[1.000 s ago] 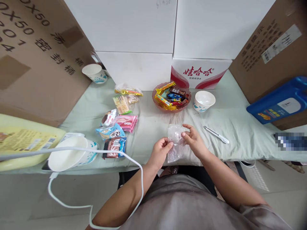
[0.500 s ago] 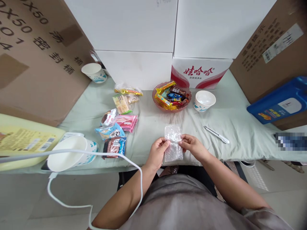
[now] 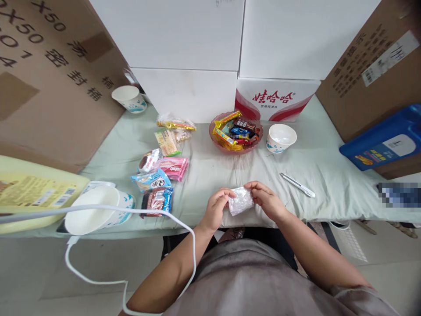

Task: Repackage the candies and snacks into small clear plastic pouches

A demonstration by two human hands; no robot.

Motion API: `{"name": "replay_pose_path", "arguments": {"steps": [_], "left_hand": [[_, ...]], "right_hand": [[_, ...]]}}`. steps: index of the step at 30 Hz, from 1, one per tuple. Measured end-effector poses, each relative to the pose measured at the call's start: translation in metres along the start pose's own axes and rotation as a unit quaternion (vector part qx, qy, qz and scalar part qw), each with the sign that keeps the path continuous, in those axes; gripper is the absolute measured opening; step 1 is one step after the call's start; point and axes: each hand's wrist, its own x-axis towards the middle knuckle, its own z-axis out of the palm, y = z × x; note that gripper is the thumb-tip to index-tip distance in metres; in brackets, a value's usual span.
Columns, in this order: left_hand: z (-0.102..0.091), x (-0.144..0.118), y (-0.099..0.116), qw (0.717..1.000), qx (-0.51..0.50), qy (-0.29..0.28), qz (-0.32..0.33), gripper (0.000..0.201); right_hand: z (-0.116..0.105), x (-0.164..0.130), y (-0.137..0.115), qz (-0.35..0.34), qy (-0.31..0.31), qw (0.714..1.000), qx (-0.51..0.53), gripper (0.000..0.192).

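My left hand [image 3: 217,206] and my right hand [image 3: 268,199] together pinch a small clear plastic bag [image 3: 241,200], folded over into a short strip, just above the near edge of the pale green table cloth [image 3: 210,175]. Beyond my hands stands a reddish bowl [image 3: 236,133] heaped with wrapped candy bars. A white paper cup [image 3: 280,137] stands right of that bowl. A silver pen-like tool [image 3: 297,184] lies on the cloth to the right of my right hand.
Several snack packets [image 3: 163,169] lie left of centre. A tipped paper cup [image 3: 98,210] and yellow bag [image 3: 29,193] sit at the near left, another cup [image 3: 129,98] at the back left. Cardboard and white boxes [image 3: 184,52] wall the back; a blue jug [image 3: 384,140] lies right. A white cable [image 3: 131,245] crosses the front.
The plastic bag was held up and spread flat between my hands; now it is folded down into a short strip, and both hands have drawn closer together and lower.
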Motion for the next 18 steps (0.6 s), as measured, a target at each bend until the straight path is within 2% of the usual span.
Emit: {"name": "replay_pose_path", "arguments": {"steps": [2,5,8,12,14,18], "left_hand": [[0.0,0.001,0.0,0.997,0.066,0.011,0.046,0.018],[0.001,0.003,-0.004,0.978,0.175,0.041,0.109,0.024],[0.001,0.007,-0.011,0.957,0.243,0.042,0.155,0.03],[-0.001,0.011,-0.02,0.937,0.294,0.051,0.181,0.033],[-0.001,0.011,-0.023,0.935,0.299,0.05,0.186,0.035],[-0.002,0.009,-0.026,0.944,0.269,0.05,0.183,0.036]], "right_hand": [[0.001,0.001,0.001,0.015,0.0,0.999,0.033,0.041],[0.002,0.004,0.006,0.026,-0.027,0.999,0.0,0.057],[0.0,0.011,0.014,-0.006,-0.007,0.998,-0.062,0.054],[-0.002,0.018,0.026,-0.069,0.04,0.987,-0.138,0.04],[0.0,0.017,0.03,-0.087,0.042,0.982,-0.162,0.035],[0.004,0.015,0.025,-0.094,0.009,0.977,-0.189,0.046]]}}
